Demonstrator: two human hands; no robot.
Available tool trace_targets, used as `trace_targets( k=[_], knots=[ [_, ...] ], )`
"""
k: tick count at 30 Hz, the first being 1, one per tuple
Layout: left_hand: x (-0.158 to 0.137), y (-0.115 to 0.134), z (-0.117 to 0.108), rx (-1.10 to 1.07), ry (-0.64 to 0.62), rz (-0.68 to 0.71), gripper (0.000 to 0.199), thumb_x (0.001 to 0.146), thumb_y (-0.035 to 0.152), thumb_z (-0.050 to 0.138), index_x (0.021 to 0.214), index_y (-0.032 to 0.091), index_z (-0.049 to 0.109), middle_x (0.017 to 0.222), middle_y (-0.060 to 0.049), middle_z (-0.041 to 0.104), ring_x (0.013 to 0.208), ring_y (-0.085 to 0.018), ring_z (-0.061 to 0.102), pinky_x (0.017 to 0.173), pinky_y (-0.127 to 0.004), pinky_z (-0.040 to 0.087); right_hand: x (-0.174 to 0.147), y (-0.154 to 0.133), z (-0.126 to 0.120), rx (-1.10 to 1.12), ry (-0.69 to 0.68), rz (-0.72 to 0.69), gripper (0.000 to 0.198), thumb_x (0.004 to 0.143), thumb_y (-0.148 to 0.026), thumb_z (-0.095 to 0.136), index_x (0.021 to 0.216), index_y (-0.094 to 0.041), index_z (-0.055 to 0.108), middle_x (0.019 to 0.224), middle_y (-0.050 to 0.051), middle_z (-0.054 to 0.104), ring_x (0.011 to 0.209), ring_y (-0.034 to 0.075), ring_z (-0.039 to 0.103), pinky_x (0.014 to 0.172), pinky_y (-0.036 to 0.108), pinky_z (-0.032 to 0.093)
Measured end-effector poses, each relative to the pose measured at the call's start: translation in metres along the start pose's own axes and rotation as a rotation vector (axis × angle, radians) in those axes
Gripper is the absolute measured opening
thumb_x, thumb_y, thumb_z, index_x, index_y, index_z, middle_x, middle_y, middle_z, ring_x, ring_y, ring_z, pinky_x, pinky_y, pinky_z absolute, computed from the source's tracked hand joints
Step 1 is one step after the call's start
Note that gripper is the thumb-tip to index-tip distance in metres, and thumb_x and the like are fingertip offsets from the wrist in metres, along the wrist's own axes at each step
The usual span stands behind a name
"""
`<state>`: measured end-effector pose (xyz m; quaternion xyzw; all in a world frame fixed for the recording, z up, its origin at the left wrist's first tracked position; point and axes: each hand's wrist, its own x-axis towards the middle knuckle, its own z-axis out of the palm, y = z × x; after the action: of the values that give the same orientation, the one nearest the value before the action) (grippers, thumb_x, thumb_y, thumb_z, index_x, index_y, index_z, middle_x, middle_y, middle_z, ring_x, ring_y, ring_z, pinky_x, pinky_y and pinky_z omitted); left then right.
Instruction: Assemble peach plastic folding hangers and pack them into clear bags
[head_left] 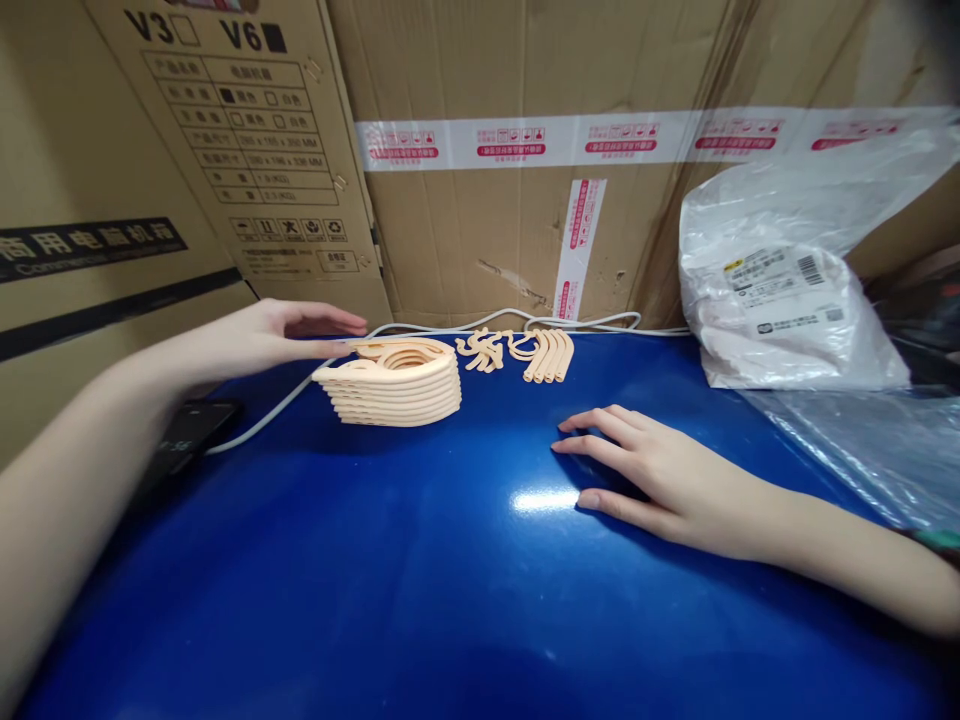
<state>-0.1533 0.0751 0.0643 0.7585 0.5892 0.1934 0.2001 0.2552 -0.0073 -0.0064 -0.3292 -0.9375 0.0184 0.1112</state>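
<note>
Stack of peach hanger-like pieces [394, 395] stands on the blue table [360, 570] beside loose hooks [484, 350]; my left hand [276, 333], half open, visibly gripping nothing, could topple it by brushing the top. My right hand [660, 475] is spread, empty.

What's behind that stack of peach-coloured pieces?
Beyond the stack, a white cable runs in front of a cardboard box. Whatever lies on the blue tabletop directly behind the stack is covered from view.
</note>
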Motion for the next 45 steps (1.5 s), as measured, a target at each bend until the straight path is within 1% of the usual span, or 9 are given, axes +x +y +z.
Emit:
trace_targets(
  k=[2,4,9,23,30,34,37,41,45],
  knots=[
    [0.001,-0.003,0.0,0.048,-0.05,0.0,0.057,0.076,0.057,0.068,0.124,0.027,0.06,0.127,0.0,0.065,0.117,-0.024,0.057,0.104,-0.035,0.04,0.0,0.0,0.0,0.001,-0.002,-0.001,0.043,0.096,-0.047,0.046,0.128,-0.021,0.056,0.131,0.013,0.054,0.115,0.027,0.053,0.095,0.045,0.047],
    [0.003,-0.004,0.002,0.079,-0.064,0.012,0.054,0.078,0.058,0.065,0.122,0.026,0.062,0.123,0.001,0.067,0.113,-0.023,0.059,0.1,-0.033,0.042,0.0,0.0,0.0,-0.001,-0.006,-0.001,0.043,0.096,-0.047,0.046,0.128,-0.02,0.056,0.131,0.013,0.054,0.115,0.026,0.053,0.095,0.045,0.047],
    [0.006,-0.003,0.008,0.094,-0.018,0.044,0.049,0.081,0.059,0.059,0.114,0.024,0.066,0.116,0.002,0.071,0.107,-0.022,0.062,0.093,-0.029,0.044,0.0,0.0,0.0,0.008,0.006,0.003,0.042,0.095,-0.047,0.048,0.127,-0.021,0.057,0.13,0.013,0.055,0.115,0.027,0.054,0.095,0.045,0.048],
    [0.009,-0.003,0.012,0.086,0.063,0.077,0.05,0.077,0.057,0.06,0.112,0.023,0.068,0.112,0.0,0.073,0.101,-0.023,0.063,0.091,-0.032,0.048,0.001,0.0,0.0,0.005,-0.005,0.004,0.043,0.095,-0.047,0.047,0.128,-0.021,0.056,0.131,0.012,0.054,0.116,0.027,0.053,0.095,0.045,0.048],
    [0.005,-0.002,0.007,0.059,0.046,0.051,0.048,0.078,0.054,0.064,0.115,0.023,0.066,0.117,-0.001,0.071,0.107,-0.023,0.062,0.098,-0.035,0.045,0.0,-0.001,-0.001,0.017,-0.001,0.003,0.043,0.095,-0.046,0.047,0.129,-0.022,0.056,0.131,0.013,0.054,0.116,0.027,0.054,0.095,0.046,0.048],
    [0.005,-0.005,0.002,0.01,0.1,0.044,0.048,0.078,0.052,0.064,0.116,0.022,0.064,0.121,-0.003,0.069,0.113,-0.024,0.06,0.103,-0.037,0.043,0.0,0.0,-0.001,0.026,0.016,-0.002,0.041,0.095,-0.046,0.049,0.128,-0.023,0.057,0.13,0.012,0.055,0.115,0.027,0.055,0.094,0.046,0.049],
    [0.003,-0.002,-0.001,-0.008,0.184,0.011,0.05,0.078,0.054,0.063,0.114,0.02,0.065,0.12,-0.005,0.069,0.114,-0.025,0.059,0.104,-0.039,0.042,0.001,0.0,-0.001,0.027,0.012,0.002,0.041,0.095,-0.046,0.049,0.127,-0.022,0.057,0.13,0.013,0.055,0.115,0.027,0.055,0.094,0.046,0.049],
    [-0.002,0.01,-0.001,0.002,0.308,0.023,0.046,0.077,0.053,0.064,0.111,0.021,0.067,0.12,-0.002,0.069,0.116,-0.025,0.057,0.107,-0.037,0.039,0.001,0.0,-0.001,0.029,0.007,0.005,0.042,0.095,-0.046,0.049,0.127,-0.022,0.057,0.13,0.013,0.055,0.115,0.028,0.055,0.094,0.046,0.048],
    [-0.006,0.018,-0.003,0.031,0.354,0.018,0.043,0.079,0.053,0.062,0.11,0.023,0.067,0.118,0.0,0.069,0.113,-0.023,0.058,0.108,-0.037,0.036,0.001,0.0,0.0,0.016,0.002,-0.001,0.042,0.095,-0.046,0.048,0.128,-0.021,0.056,0.131,0.013,0.055,0.115,0.027,0.054,0.095,0.046,0.048]
  ],
)
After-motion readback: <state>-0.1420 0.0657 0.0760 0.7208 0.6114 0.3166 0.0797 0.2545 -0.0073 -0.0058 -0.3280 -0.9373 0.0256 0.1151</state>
